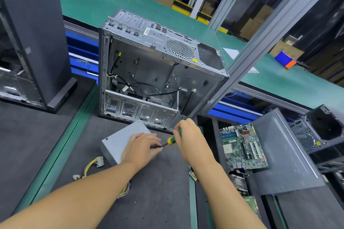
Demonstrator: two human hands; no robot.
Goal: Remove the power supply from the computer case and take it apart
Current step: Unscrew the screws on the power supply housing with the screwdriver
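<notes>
left hand (141,148) on power supply (121,139), right hand (189,139) gripping screwdriver (170,140), tip leftward

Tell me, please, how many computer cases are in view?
3: the open silver case at centre, a dark case at far left, and a black case at the right edge. Others may be hidden beyond the frame.

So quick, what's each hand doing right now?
Left hand: open, resting flat on the power supply.
Right hand: closed around the screwdriver handle.
</notes>
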